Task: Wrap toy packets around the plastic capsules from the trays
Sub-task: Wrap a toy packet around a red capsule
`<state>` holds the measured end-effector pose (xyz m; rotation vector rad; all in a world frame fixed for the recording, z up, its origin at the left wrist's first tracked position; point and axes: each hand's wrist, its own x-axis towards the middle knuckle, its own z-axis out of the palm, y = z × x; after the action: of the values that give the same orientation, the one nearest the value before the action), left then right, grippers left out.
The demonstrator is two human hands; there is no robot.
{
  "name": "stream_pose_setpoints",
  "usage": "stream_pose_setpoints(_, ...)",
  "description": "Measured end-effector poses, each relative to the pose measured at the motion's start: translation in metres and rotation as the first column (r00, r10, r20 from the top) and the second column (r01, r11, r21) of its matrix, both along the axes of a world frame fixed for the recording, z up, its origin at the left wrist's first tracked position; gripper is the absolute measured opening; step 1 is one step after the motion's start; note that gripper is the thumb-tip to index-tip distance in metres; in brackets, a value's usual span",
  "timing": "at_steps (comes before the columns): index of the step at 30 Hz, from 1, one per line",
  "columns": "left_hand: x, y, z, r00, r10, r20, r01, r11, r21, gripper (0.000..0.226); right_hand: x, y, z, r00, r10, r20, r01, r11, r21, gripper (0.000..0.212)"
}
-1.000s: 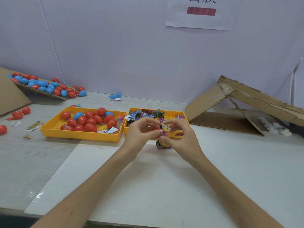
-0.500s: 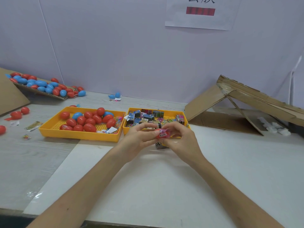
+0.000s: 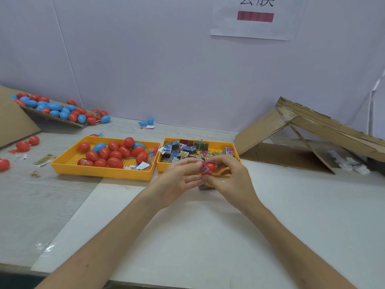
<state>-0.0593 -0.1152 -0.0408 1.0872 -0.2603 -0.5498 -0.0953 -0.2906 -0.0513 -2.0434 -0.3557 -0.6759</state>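
White desk (image 3: pixel 208 236); left hand (image 3: pixel 179 181) and right hand (image 3: pixel 234 181) fingers (image 3: pixel 188 163) pinch glossy red capsule (image 3: pixel 211 166) between them; pink barcoded packet (image 3: pixel 205 170) hugs it.

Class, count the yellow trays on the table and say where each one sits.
2. One yellow tray, holding red and blue capsules, sits on the left. The second yellow tray, holding toy packets, sits beside it on the right. None appears hidden.

capsule (image 3: pixel 210 166): red, aloft | packet (image 3: pixel 205 170): pink, barcoded, against it | left tray (image 3: pixel 100 174): red, blue capsules (image 3: pixel 113 162) | right tray (image 3: pixel 214 142): packets (image 3: pixel 183 152)
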Motion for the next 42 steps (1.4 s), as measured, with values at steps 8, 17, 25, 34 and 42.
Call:
stream_pose_setpoints(8,0.000,0.000,-0.003,0.999,-0.030,0.043,0.029,0.999,0.016,0.036,-0.002,0.000,0.002,0.999,0.015,0.046,-0.011,0.995,-0.095,0.030)
stream_pose_setpoints(17,-0.002,0.003,0.003,0.994,-0.112,-0.017,0.111,0.991,-0.069,0.052,-0.003,0.001,0.007,0.993,0.076,-0.085,-0.068,0.993,0.101,0.036)
stream_pose_setpoints(25,-0.003,0.002,0.006,0.980,-0.147,0.132,0.162,0.980,-0.118,0.056,-0.003,-0.004,0.012,0.828,0.442,-0.346,-0.119,0.740,0.662,0.028)
stream_pose_setpoints(34,-0.003,0.000,0.002,0.975,-0.149,0.163,0.172,0.976,-0.131,0.057,-0.002,-0.008,0.010,0.745,0.624,-0.234,-0.174,0.521,0.836,0.014)
stream_pose_setpoints(42,-0.005,-0.002,0.007,0.982,-0.058,0.179,0.074,0.994,-0.082,0.051,-0.001,-0.006,0.013,0.905,0.331,-0.267,-0.138,0.823,0.551,0.033)
